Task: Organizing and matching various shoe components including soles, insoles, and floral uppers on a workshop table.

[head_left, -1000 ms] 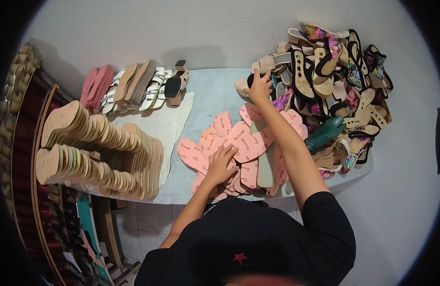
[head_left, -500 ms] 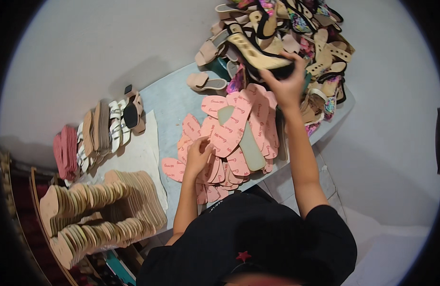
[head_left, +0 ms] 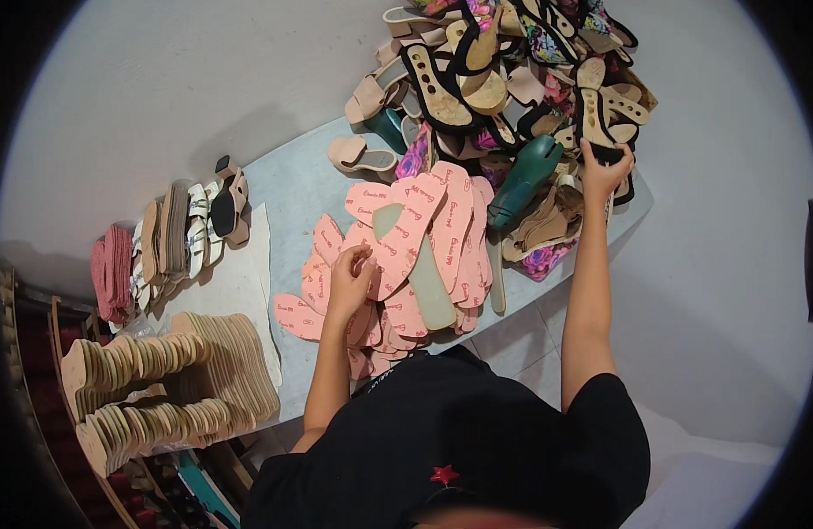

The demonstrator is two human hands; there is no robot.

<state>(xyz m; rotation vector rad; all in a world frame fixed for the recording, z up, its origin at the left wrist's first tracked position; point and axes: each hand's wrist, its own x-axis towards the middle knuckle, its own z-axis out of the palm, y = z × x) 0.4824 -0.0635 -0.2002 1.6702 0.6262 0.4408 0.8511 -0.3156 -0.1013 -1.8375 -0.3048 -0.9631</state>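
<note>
From my end of the feed, I see the right hand [head_left: 607, 172] at the right side of the shoe pile [head_left: 441, 88], its thumb and fingers closed round the black end of a sandal [head_left: 593, 115]. That sandal lies against the pile, its pale, holed sole facing up. I see the left hand [head_left: 350, 280] over the pink insoles [head_left: 397, 260], fingers curled and thumb close to them, a narrow grip; I cannot tell whether it pinches one. The insoles lie overlapped on the table [head_left: 311, 181] in front of the person, with a grey-green piece [head_left: 433, 295] among them. Between them and the right hand I find a green last [head_left: 528, 181], tilted against the pile. A beige slipper [head_left: 360, 159] sits just beyond the insoles. Well to the left I have rows of beige soles [head_left: 234, 370], with white sandals [head_left: 199, 225] behind them.
</note>
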